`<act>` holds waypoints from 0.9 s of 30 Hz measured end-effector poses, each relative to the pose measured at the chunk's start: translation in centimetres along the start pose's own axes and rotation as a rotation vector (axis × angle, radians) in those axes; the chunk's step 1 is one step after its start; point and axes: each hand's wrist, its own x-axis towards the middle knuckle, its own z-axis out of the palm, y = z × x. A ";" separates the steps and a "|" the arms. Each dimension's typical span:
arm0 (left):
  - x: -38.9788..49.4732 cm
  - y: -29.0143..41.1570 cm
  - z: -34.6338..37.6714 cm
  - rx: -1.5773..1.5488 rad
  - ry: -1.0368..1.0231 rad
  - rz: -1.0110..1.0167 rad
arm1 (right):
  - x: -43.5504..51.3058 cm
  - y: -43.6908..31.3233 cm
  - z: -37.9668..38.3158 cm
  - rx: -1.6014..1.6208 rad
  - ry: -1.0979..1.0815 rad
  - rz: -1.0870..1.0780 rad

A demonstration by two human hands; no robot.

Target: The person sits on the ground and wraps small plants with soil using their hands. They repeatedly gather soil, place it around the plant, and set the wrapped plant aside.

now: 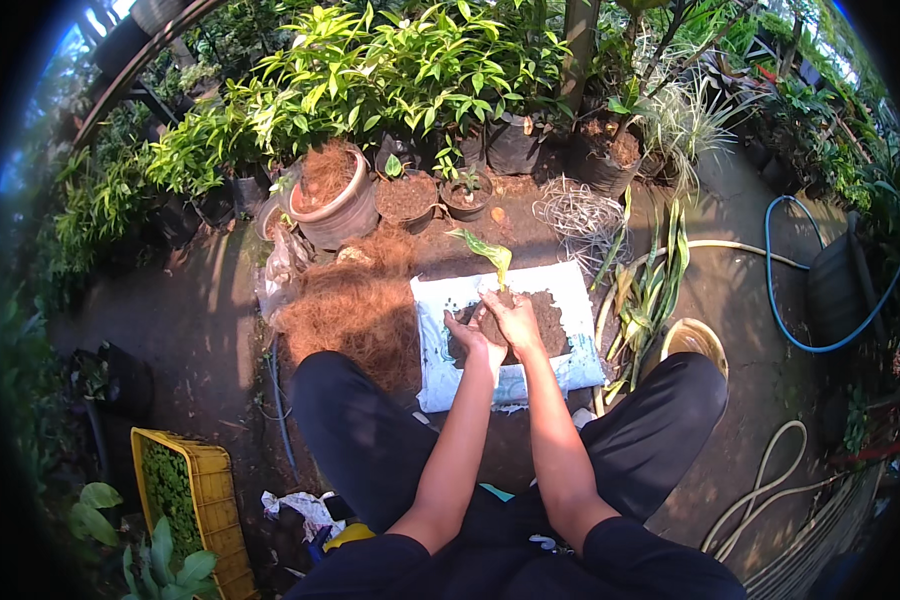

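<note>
Both my hands cup a ball of dark soil (493, 328) with a small leafy plant (497, 255) upright at its top. My left hand (477, 336) is on the left side of the ball, palm partly up. My right hand (515, 319) wraps the other side, its thumb near the stem. Beneath them lies a white plastic sack (585, 367), torn across its top, with loose soil (551, 322) showing in the opening. Brown coconut fibre (352, 307) is heaped to the left of the sack. Long variegated leaves (664, 277) lie to its right.
Beyond the sack stand a large clay-coloured pot (337, 217) holding fibre, two small soil-filled pots (406, 199) and a tangle of dry strands (581, 217). A yellow crate (217, 502) of greenery is at lower left. Hoses (771, 285) curve across the ground at right.
</note>
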 end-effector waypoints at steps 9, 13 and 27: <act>5.5 2.1 -3.5 -0.061 -0.132 -0.047 | 0.1 0.0 -0.9 0.061 -0.275 -0.215; 1.6 1.0 -1.6 -0.092 -0.149 -0.008 | -0.9 -0.2 0.0 0.267 -0.270 -0.114; -0.3 0.9 0.2 -0.097 -0.159 -0.076 | -1.0 -2.3 0.2 -0.132 -0.068 -0.192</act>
